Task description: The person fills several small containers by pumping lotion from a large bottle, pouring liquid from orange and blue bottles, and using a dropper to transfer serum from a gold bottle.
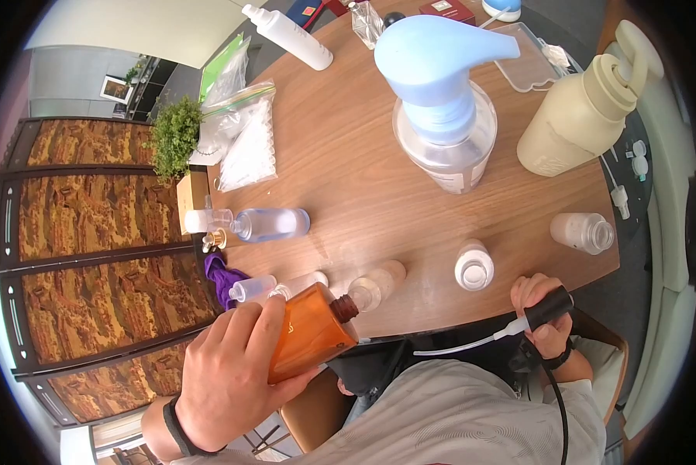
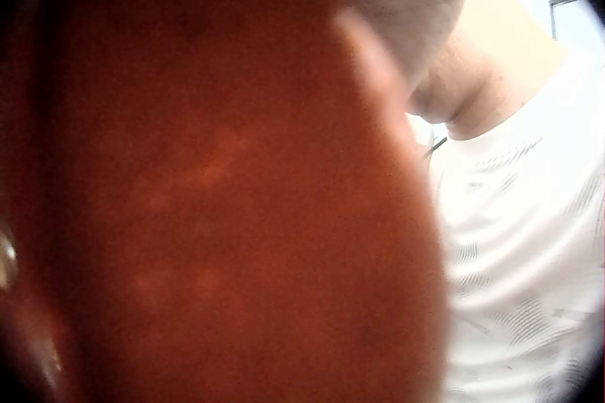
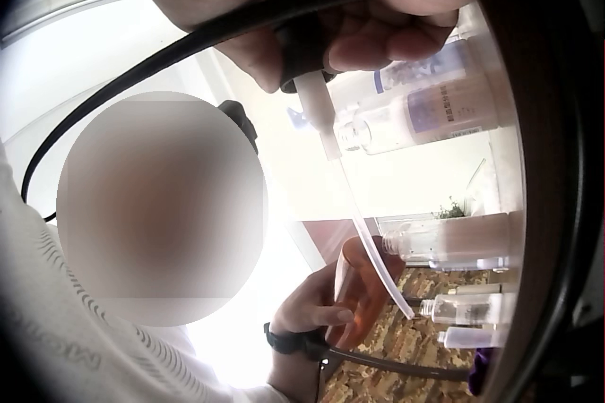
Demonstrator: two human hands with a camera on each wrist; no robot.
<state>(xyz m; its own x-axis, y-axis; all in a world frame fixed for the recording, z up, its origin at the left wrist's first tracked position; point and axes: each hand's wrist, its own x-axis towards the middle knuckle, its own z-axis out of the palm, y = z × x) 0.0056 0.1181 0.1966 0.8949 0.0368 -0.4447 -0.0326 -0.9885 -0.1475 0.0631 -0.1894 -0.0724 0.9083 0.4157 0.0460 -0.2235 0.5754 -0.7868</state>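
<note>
Wood table [image 1: 348, 163], left hand [image 1: 228, 372] gripping orange bottle [image 1: 309, 333], tipped prob to meet clear bottle [image 1: 383, 284]. Right hand [image 1: 549, 338] grips black pump [image 1: 548, 307], near right

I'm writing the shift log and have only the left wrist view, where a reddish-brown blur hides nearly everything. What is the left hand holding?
Observer: The left hand grips a translucent amber bottle, held tilted.

Operator: Understood. What is closest to that bottle's neck?

Observer: A clear bottle on the wooden table; its mouth is right by the neck in the head view. I can't tell whether any liquid is flowing.

Operator: And the right hand, which I can't see at all?

Observer: The right hand holds a black-topped pump, its dip tube hanging free of any bottle.
</note>
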